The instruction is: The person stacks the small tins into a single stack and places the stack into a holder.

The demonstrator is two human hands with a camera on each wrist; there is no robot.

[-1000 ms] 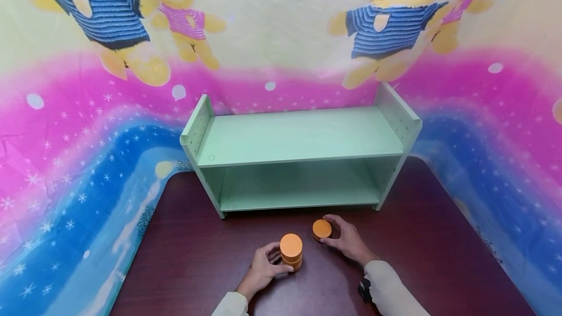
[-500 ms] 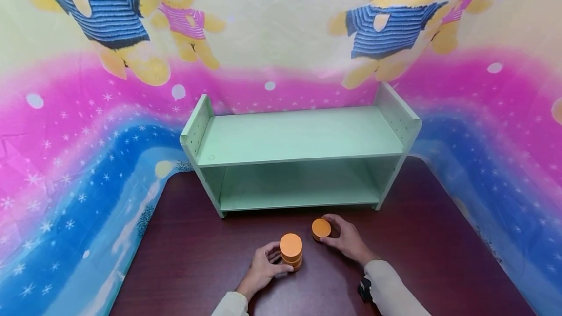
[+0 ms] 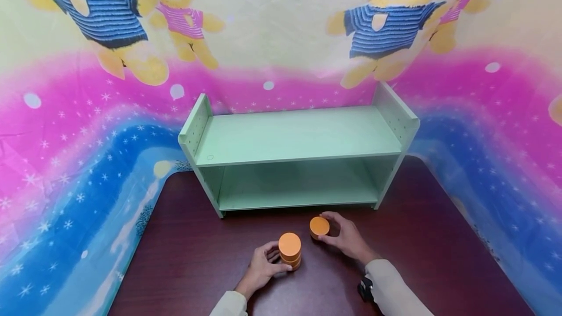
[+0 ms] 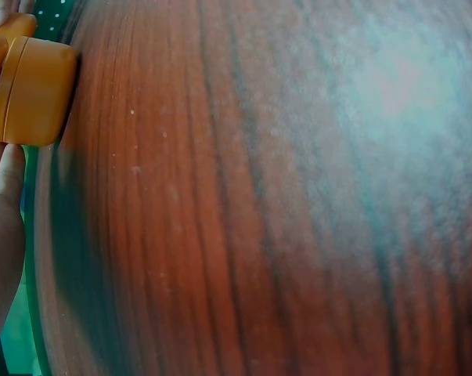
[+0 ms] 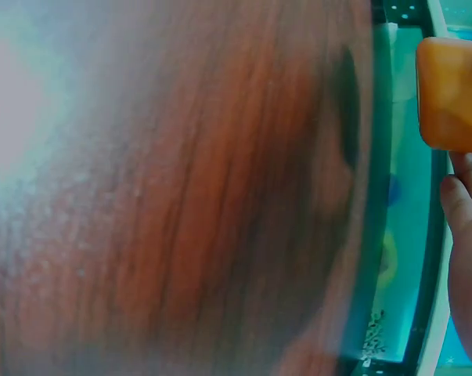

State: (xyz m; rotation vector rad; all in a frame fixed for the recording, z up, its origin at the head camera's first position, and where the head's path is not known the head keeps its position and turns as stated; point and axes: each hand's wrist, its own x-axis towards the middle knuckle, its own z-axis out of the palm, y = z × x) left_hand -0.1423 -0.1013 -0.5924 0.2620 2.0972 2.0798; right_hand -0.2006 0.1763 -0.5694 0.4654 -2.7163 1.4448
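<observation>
Two orange round lidded jars are stacked one on the other near the front middle of the table. My left hand grips the stack from its left side, the thumb at the near side low down. A seam runs round one orange jar in the left wrist view. Farther back and to the right, my right hand holds another orange round jar between thumb and fingers. Only part of that jar shows at the right wrist view's edge. Whether it touches the table I cannot tell.
A pale green two-tier shelf stands at the back of the dark reddish-brown table, just beyond the right hand. A cloth printed with bears hangs behind and along both sides.
My right hand and its jar have shifted very slightly left and away from me. The left hand keeps its grip on the stack. The whole head view has drifted a little.
</observation>
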